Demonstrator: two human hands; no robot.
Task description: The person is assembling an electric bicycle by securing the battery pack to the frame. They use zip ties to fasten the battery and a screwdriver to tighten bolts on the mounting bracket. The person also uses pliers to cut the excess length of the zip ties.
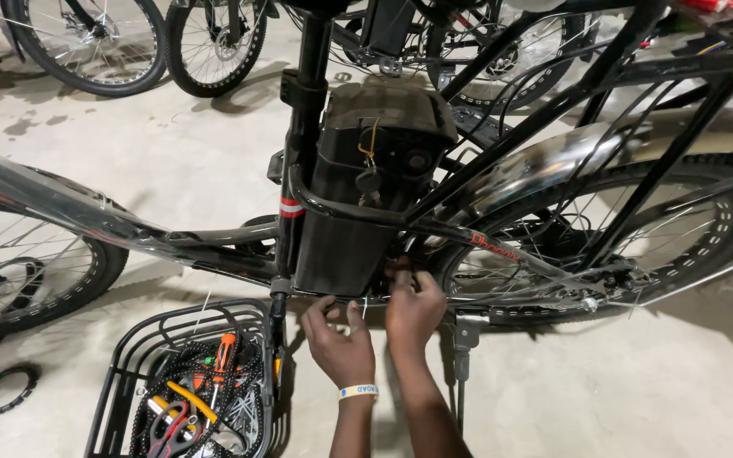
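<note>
Under the black battery case (358, 229) at mid-frame | both hands working: left hand (338, 339) and right hand (413, 307) pinching a thin cable tie (364, 307) at the frame | next: steady, precise tightening.

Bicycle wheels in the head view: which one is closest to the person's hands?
The spoked rear wheel with the black knobby tyre, right of the hands. The right hand reaches its inner edge; the front wheel and the background wheels lie farther off.
</note>
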